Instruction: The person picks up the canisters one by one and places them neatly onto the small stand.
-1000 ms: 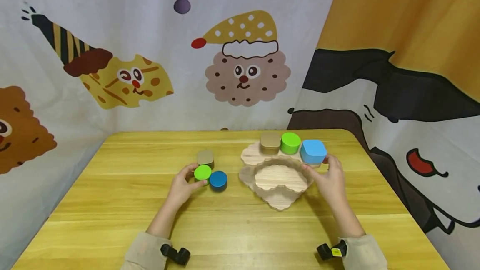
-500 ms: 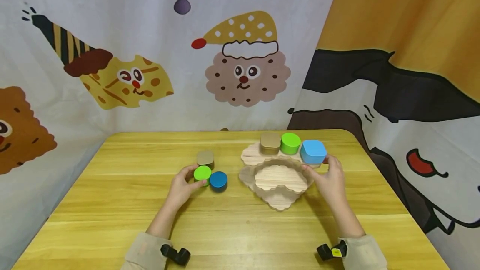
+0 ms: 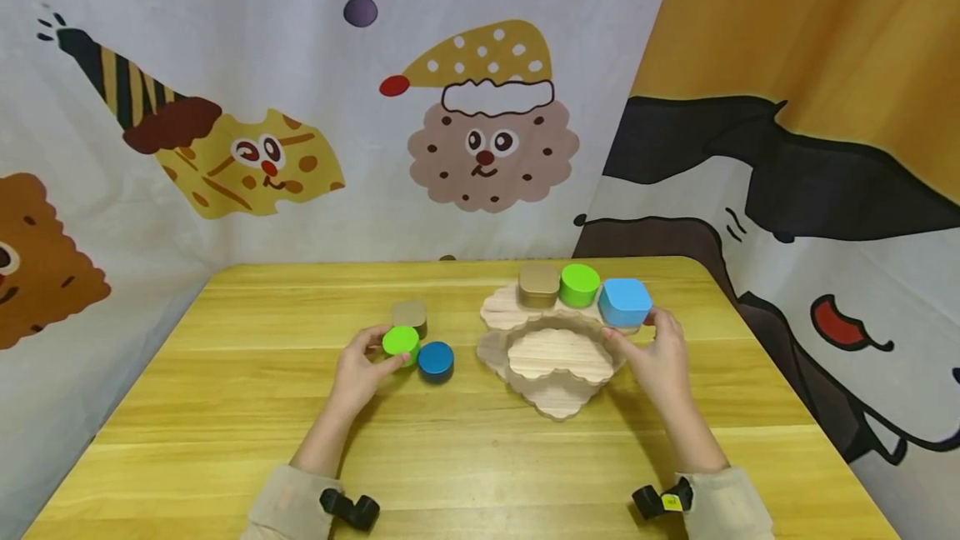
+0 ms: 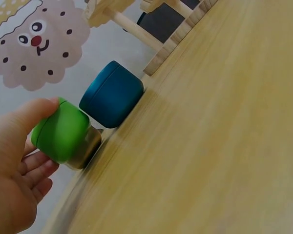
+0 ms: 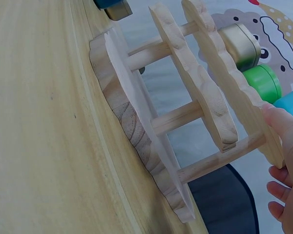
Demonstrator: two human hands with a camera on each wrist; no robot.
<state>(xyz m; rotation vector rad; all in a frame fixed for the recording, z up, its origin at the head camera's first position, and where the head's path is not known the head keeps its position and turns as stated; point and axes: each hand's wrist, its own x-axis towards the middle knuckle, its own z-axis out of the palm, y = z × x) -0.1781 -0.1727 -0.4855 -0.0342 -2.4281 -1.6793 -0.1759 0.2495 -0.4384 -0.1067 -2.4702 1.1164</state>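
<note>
My left hand (image 3: 358,369) pinches a small round green tin (image 3: 400,342) between thumb and fingers. In the left wrist view that green tin (image 4: 63,134) is tilted, its lower edge raised off the tabletop. Right beside it stand a dark blue round tin (image 3: 437,361) and a squarish gold tin (image 3: 409,313). My right hand (image 3: 663,361) grips the right end of the top tier of a scalloped wooden stand (image 3: 558,354), thumb over its front edge. On that tier sit another gold tin (image 3: 538,286), a second green tin (image 3: 580,284) and a light blue tin (image 3: 626,300).
Dowels join the tiers of the stand, as the right wrist view shows at one dowel (image 5: 178,117). The wooden table (image 3: 495,473) ends at a back edge against a printed curtain (image 3: 300,48). A black camera mount (image 3: 351,509) sits at my left sleeve.
My left hand has raised the green tin slightly and drawn it a little left, away from the dark blue tin. The right hand keeps its hold on the stand.
</note>
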